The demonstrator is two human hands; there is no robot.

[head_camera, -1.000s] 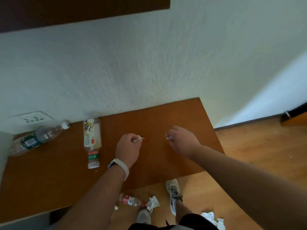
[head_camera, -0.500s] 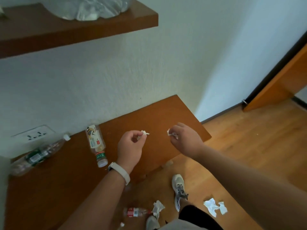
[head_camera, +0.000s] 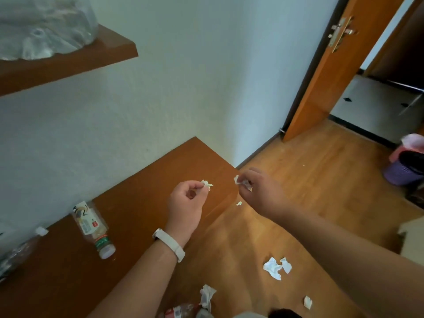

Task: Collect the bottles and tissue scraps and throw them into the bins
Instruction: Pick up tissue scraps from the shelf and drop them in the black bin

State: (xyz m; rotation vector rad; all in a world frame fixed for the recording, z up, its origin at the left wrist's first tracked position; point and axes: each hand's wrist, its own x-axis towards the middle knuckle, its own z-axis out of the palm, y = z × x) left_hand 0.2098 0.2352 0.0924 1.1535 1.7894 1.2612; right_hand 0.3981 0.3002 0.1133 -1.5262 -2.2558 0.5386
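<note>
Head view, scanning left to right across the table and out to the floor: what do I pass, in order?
Clear bottle → labelled bottle → left hand → left-hand tissue scrap → right-hand tissue scrap → right hand → purple bin.

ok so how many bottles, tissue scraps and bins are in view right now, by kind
clear plastic bottles: 3 (2 on the brown wooden table, 1 on the wooden floor)
white tissue scraps: 7 (1 pinched in left hand, 1 in right hand, 5 loose)
purple plastic basket bin: 1
total: 11
</note>
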